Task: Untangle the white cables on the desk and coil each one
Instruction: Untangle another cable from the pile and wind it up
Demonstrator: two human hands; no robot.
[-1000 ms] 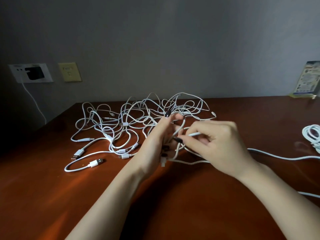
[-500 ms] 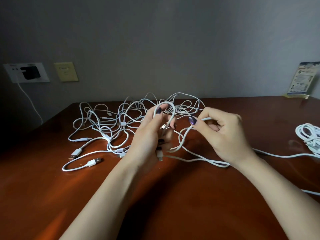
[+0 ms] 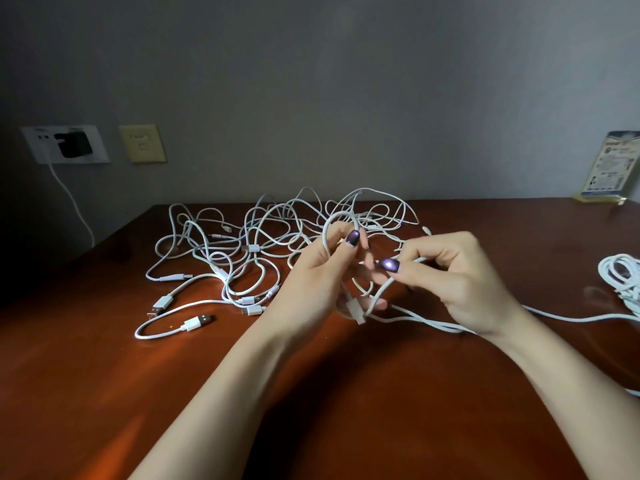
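A tangle of white cables [image 3: 242, 251] with several USB plugs lies on the brown desk [image 3: 346, 410] at centre left. My left hand [image 3: 311, 282] holds a small loop of one white cable [image 3: 337, 220] wound over its fingers, a plug hanging below the palm. My right hand [image 3: 457, 278] pinches the same cable between thumb and forefinger just right of the left hand. From there the cable runs off to the right along the desk.
A coiled white cable [image 3: 621, 278] lies at the desk's right edge. A leaflet stand [image 3: 609, 168] is at the back right. A wall socket with a black charger [image 3: 72, 144] and a yellowish switch plate [image 3: 142, 143] are on the left wall.
Both hands have lifted the cable off the desk. The left hand has taken a loop over its fingers, and the right hand has drawn in close to it.
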